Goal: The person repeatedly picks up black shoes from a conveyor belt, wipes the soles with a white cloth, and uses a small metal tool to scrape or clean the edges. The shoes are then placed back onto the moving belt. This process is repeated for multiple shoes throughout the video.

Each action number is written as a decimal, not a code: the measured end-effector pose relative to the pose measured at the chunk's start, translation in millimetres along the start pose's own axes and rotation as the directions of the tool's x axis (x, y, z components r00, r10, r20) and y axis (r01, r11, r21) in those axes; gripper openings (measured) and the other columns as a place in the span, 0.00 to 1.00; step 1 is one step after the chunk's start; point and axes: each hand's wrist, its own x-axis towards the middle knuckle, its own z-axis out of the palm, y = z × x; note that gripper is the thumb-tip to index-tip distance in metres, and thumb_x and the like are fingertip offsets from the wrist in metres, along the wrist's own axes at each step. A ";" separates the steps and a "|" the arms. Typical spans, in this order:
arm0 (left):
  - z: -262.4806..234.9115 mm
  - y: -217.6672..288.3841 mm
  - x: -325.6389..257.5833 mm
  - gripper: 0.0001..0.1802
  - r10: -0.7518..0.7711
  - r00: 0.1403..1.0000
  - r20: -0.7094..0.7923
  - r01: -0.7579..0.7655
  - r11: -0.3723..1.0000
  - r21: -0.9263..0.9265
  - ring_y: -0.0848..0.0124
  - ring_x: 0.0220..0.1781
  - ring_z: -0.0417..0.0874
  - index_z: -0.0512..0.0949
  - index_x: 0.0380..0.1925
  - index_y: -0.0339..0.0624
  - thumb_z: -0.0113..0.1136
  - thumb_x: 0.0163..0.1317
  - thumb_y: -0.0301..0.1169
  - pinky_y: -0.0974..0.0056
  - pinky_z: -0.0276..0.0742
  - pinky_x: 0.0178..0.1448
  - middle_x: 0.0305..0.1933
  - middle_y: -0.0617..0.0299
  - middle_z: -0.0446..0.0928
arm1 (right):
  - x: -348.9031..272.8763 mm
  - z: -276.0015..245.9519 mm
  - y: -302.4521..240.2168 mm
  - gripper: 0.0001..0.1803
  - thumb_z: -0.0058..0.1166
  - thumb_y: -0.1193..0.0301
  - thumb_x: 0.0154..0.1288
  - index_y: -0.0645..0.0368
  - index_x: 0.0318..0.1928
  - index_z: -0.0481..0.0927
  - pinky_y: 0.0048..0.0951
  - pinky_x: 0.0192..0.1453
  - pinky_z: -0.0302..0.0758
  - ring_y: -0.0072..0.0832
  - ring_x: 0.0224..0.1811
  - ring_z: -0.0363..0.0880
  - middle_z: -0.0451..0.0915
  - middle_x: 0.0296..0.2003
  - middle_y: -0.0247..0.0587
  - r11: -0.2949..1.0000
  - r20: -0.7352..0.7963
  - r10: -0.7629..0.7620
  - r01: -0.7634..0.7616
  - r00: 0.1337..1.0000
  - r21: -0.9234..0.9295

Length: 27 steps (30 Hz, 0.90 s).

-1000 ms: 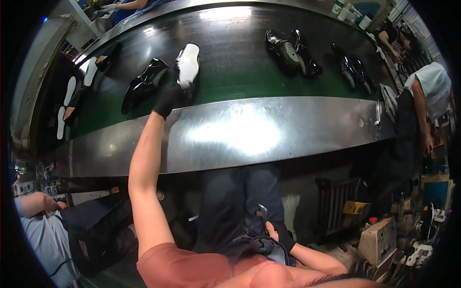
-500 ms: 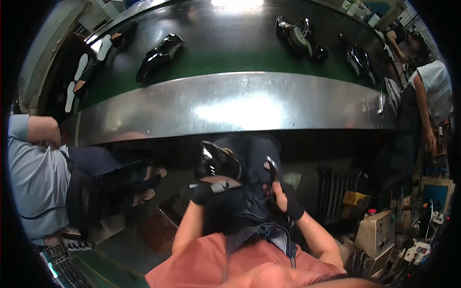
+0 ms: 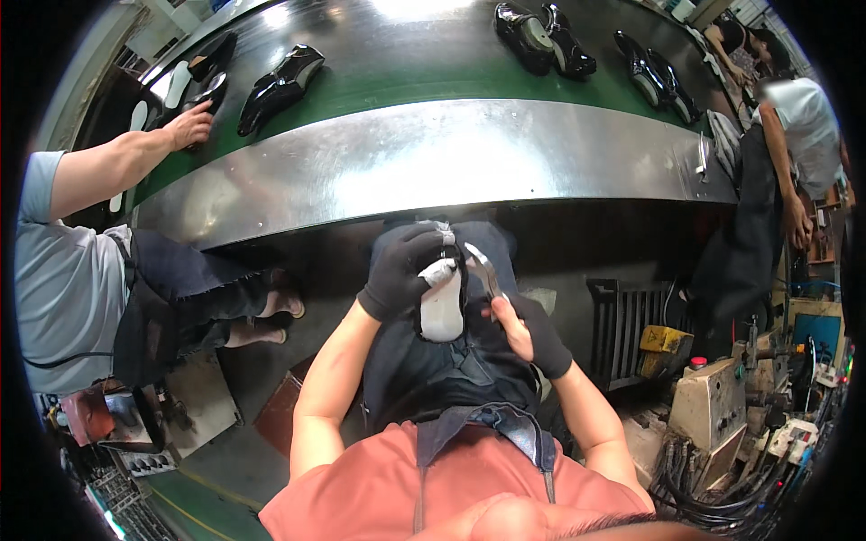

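In the head view, grips a black shoe (image 3: 441, 311) in the gloved left hand (image 3: 401, 270), with fingers curled over its far end and with something whitish at the thumb and one fingertip. Holds it above the lap, over dark trousers (image 3: 392, 388), with its pale underside turned up toward the camera. Clasps a curved metal tool (image 3: 484, 269) by the handle in the gloved right hand (image 3: 534, 338), with its bent head just beside the shoe; perhaps touches the shoe's edge, hard to tell from this angle.

Faces a table (image 3: 433, 158) beyond the knees, with a shiny metal border and a dark green surface. Shows on it a single glossy shoe (image 3: 281, 87) left of centre, a glossy pair (image 3: 523, 38) right of centre and another pair (image 3: 645, 72) farther right. Includes at the left a co-worker's hand (image 3: 188, 128) reaching to a dark shoe (image 3: 214, 91), near a white insole (image 3: 178, 84). Takes in, at lower right, a yellow box (image 3: 666, 343) and a grey machine housing (image 3: 708, 406).
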 end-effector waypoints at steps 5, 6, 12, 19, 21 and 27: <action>19.8 -3.1 13.3 0.12 -0.114 0.993 -0.034 0.102 0.964 -0.246 0.61 0.52 0.81 0.79 0.39 0.34 0.62 0.59 0.30 0.59 0.74 0.58 0.48 0.51 0.80 | -29.5 16.0 13.6 0.25 0.36 0.57 0.79 0.65 0.42 0.81 0.27 0.46 0.72 0.23 0.39 0.76 0.82 0.37 0.35 0.966 0.187 0.146 -0.181 0.971 0.187; 25.0 -26.1 9.2 0.17 -0.056 0.998 -0.038 0.032 0.884 -0.467 0.63 0.53 0.79 0.79 0.39 0.35 0.56 0.65 0.40 0.60 0.71 0.61 0.47 0.54 0.80 | -24.3 20.2 17.6 0.25 0.36 0.57 0.79 0.65 0.43 0.80 0.26 0.47 0.72 0.23 0.39 0.76 0.82 0.37 0.36 0.952 0.212 0.156 -0.204 0.965 0.229; 35.9 -23.9 4.7 0.38 -0.209 0.976 0.064 0.197 0.715 -0.670 0.69 0.50 0.76 0.77 0.43 0.38 0.35 0.69 0.65 0.63 0.71 0.58 0.46 0.59 0.76 | 20.7 25.5 18.4 0.26 0.35 0.55 0.79 0.65 0.41 0.80 0.23 0.44 0.74 0.23 0.34 0.78 0.82 0.37 0.40 0.676 0.383 0.191 -0.404 0.904 0.616; 36.2 -38.3 -1.0 0.33 -0.267 0.963 -0.023 0.200 0.771 -0.604 0.66 0.53 0.75 0.78 0.40 0.40 0.38 0.71 0.60 0.60 0.65 0.65 0.45 0.59 0.78 | 15.7 84.0 47.0 0.26 0.38 0.56 0.77 0.62 0.27 0.75 0.38 0.29 0.68 0.31 0.21 0.71 0.73 0.17 0.40 0.999 -0.163 -0.033 0.028 0.986 -0.033; 32.5 -36.9 1.2 0.33 -0.236 0.970 -0.061 0.155 0.791 -0.592 0.65 0.56 0.75 0.78 0.41 0.40 0.38 0.71 0.59 0.58 0.62 0.67 0.45 0.59 0.79 | 17.0 100.3 68.4 0.25 0.38 0.56 0.77 0.63 0.29 0.75 0.39 0.33 0.69 0.34 0.24 0.74 0.77 0.22 0.45 0.993 -0.213 -0.083 0.062 0.974 -0.100; 26.0 -33.1 -0.3 0.31 -0.144 0.987 -0.075 0.082 0.842 -0.532 0.63 0.61 0.72 0.79 0.40 0.40 0.38 0.71 0.57 0.55 0.58 0.71 0.45 0.59 0.79 | 14.4 35.9 33.0 0.25 0.36 0.56 0.79 0.62 0.56 0.79 0.26 0.53 0.72 0.22 0.45 0.76 0.81 0.43 0.33 0.939 0.319 0.153 -0.238 0.935 0.248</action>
